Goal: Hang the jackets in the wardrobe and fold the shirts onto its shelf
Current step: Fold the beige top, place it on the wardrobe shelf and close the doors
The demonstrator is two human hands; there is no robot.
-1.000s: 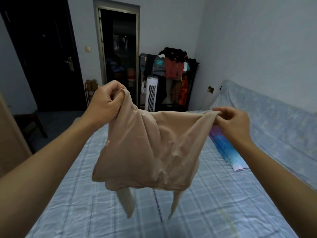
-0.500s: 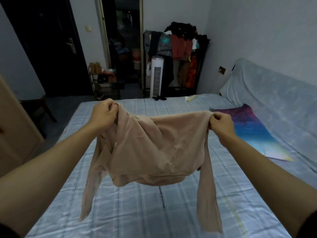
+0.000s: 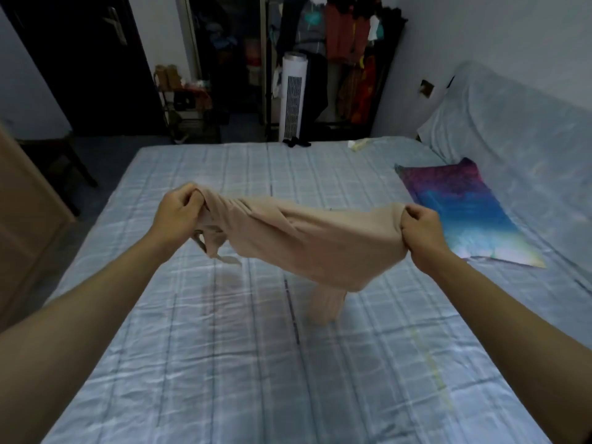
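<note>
Beige shirt (image 3: 307,241): stretched above bed (image 3: 224,363), left hand (image 3: 179,213) and right hand (image 3: 419,232) each clenched on an end; folding step begun; next, likely lay it flat

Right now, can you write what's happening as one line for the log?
left hand: grips shirt | right hand: grips shirt | shirt: spread between hands over bed, one sleeve hanging down | fold: not yet done
</note>
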